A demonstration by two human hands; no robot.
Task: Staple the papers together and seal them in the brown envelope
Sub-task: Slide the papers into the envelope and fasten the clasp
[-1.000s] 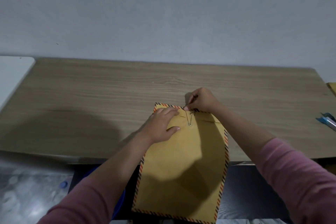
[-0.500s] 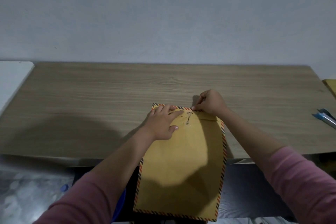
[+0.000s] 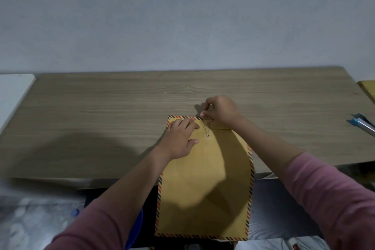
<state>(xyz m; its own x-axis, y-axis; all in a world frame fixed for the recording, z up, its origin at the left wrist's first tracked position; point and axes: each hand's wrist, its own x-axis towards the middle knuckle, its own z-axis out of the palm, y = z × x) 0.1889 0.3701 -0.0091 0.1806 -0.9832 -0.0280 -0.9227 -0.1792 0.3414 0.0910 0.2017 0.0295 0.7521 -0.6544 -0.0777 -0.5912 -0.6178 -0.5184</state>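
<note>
A brown envelope (image 3: 205, 184) with a striped border lies on the wooden table (image 3: 121, 111), its lower half hanging over the front edge. Its flap is folded down at the far end. My left hand (image 3: 180, 138) rests flat on the flap's left part, fingers straight. My right hand (image 3: 220, 110) pinches a thin string (image 3: 205, 129) just beyond the envelope's far edge; the string runs down to a small round fastener (image 3: 208, 135). The papers are not visible.
A blue and silver stapler (image 3: 363, 124) lies near the table's right edge. A yellowish object (image 3: 368, 87) sits at the far right. A white surface (image 3: 12, 91) adjoins the table on the left. Something blue (image 3: 136, 227) shows under my left arm.
My right hand has moved a little up and left, pulling the string past the envelope's far edge. My left hand stays flat on the flap.
</note>
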